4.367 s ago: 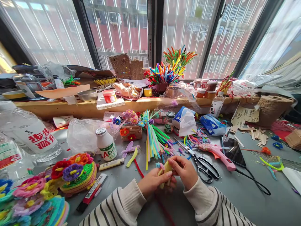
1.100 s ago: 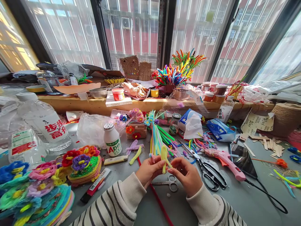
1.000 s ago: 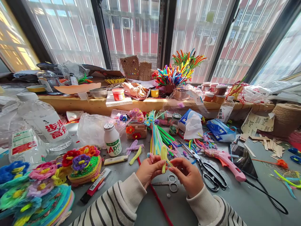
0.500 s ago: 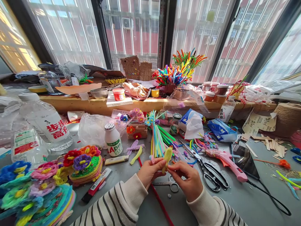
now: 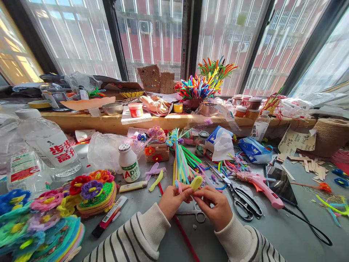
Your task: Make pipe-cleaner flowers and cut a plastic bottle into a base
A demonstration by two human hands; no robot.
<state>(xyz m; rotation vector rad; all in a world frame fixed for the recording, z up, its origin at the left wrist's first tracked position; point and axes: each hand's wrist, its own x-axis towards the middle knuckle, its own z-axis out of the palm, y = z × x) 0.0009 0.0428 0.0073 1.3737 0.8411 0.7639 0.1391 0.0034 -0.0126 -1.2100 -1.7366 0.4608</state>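
Note:
Between my two hands is a fuzzy yellow pipe-cleaner petal (image 5: 196, 183), its rounded end sticking up. My left hand (image 5: 176, 199) pinches it from the left, thumb and fingers pressed together. My right hand (image 5: 213, 205) closes its fingertips at the lower right of the petal, where its base is hidden. Just below the hands lie small scissors (image 5: 200, 215) and a red pipe cleaner (image 5: 187, 236). Another yellow petal (image 5: 156, 181) and a lilac petal piece (image 5: 153, 170) rest to the left. Behind the hands lies a bundle of pastel pipe cleaners (image 5: 180, 163).
Large black-handled scissors (image 5: 247, 203) and a pink glue gun (image 5: 265, 191) with its cord lie at right, beside a phone (image 5: 282, 183). At left are a lighter (image 5: 133, 186), a white bottle (image 5: 129, 163), a red-and-black box cutter (image 5: 109, 217) and fuzzy flowers (image 5: 49, 201).
The yellow petal has tipped from upright toward the right, showing its broad side. Both hands stay close together, and the whole view has shifted slightly.

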